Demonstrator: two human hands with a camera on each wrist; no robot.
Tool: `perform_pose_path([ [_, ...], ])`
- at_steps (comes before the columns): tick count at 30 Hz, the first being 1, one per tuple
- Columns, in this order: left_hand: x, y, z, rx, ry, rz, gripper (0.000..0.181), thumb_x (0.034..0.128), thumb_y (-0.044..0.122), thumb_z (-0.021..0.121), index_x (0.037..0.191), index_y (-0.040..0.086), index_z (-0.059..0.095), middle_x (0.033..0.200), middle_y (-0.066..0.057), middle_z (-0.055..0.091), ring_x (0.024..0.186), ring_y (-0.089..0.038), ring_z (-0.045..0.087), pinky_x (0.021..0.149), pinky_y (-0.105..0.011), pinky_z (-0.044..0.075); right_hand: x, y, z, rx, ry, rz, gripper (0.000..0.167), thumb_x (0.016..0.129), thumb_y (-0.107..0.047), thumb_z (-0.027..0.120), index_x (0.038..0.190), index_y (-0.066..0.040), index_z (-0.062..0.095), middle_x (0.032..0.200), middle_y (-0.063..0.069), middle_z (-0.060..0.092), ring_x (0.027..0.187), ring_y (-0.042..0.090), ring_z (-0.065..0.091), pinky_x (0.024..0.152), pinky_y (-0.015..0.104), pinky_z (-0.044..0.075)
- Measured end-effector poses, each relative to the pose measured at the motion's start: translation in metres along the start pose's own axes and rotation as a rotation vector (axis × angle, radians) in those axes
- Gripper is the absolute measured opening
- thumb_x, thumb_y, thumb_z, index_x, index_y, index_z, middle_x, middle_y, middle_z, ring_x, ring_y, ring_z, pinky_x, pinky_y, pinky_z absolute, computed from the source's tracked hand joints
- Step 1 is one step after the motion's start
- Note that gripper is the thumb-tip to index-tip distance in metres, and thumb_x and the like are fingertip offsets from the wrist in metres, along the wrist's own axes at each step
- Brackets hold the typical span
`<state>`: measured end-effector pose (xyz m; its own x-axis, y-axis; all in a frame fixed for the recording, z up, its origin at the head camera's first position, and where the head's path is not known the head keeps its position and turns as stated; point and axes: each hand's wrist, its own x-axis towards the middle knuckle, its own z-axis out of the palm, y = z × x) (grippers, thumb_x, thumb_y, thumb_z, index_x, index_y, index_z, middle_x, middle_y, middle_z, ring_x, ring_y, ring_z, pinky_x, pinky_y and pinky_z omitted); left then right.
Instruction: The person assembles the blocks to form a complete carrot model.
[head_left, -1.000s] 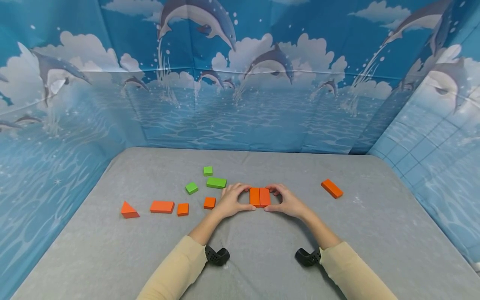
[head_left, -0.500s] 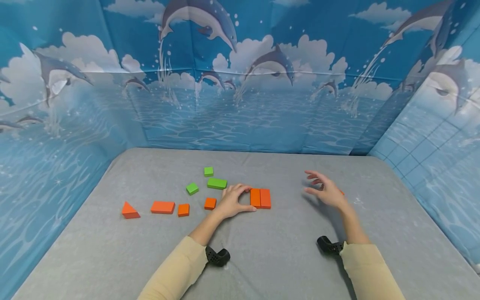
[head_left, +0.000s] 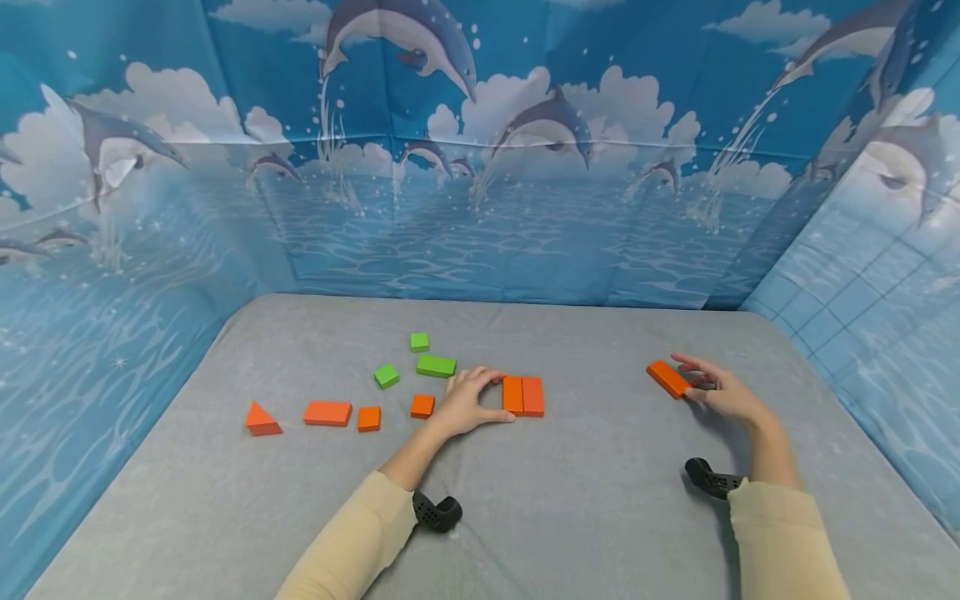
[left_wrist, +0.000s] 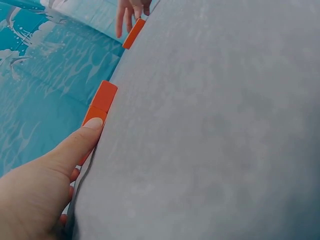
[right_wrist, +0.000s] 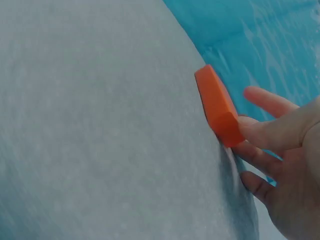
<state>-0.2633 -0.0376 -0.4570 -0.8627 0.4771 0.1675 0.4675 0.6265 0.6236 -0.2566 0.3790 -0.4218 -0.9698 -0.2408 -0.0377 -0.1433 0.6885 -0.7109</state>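
Note:
Two orange rectangular wooden blocks lie flat side by side, touching, mid-table: a left orange block (head_left: 512,396) and a right one (head_left: 533,397). My left hand (head_left: 465,404) holds the left block, thumb at its near end and fingers at its far end; in the left wrist view the thumb (left_wrist: 75,145) presses on it. At the right, my right hand (head_left: 723,393) pinches the near end of a third orange block (head_left: 667,379), which lies slantwise. The right wrist view has the thumb against this block's end (right_wrist: 227,130), with the index finger raised.
Left of my left hand are small orange blocks (head_left: 422,406), a longer orange block (head_left: 327,413) and an orange triangular block (head_left: 262,419). Several green blocks (head_left: 436,366) lie behind them. A dolphin-print cloth (head_left: 480,233) stands around the grey table (head_left: 585,517).
My right hand has let go of the right block of the pair and moved right to the separate orange block, now at its near end. My left hand stays in place.

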Motion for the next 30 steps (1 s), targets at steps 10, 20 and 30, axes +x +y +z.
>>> perform_pose_path([
  [10,0.0,0.001,0.0,-0.007,0.0,0.001,0.065,0.0748,0.041,0.073,0.129,0.015,0.05,0.12,-0.002,0.051,0.117,-0.023,0.039,0.1,-0.045,0.02,0.004,-0.001,0.0,0.003,-0.099,0.095,0.064,0.088,-0.013,0.059,0.142,-0.001,0.027,0.125,0.028,0.037,0.096,0.031,0.045,0.064,0.03,0.042],
  [20,0.0,0.001,-0.001,-0.008,-0.002,-0.003,0.065,0.0749,0.041,0.073,0.13,0.015,0.049,0.122,-0.002,0.05,0.118,-0.024,0.038,0.102,-0.047,0.018,0.009,-0.008,0.003,0.032,-0.126,0.069,0.072,0.084,-0.014,0.066,0.141,0.003,0.025,0.107,0.018,0.042,0.067,0.013,0.044,0.057,0.025,0.039],
  [30,0.0,0.001,-0.001,-0.003,-0.001,0.009,0.065,0.0747,0.04,0.073,0.13,0.014,0.049,0.12,-0.002,0.051,0.115,-0.023,0.04,0.101,-0.047,0.019,0.012,-0.016,0.011,0.021,-0.092,0.031,0.069,0.08,-0.02,0.071,0.134,0.003,0.034,0.1,0.015,0.047,0.069,0.014,0.045,0.059,0.025,0.038],
])
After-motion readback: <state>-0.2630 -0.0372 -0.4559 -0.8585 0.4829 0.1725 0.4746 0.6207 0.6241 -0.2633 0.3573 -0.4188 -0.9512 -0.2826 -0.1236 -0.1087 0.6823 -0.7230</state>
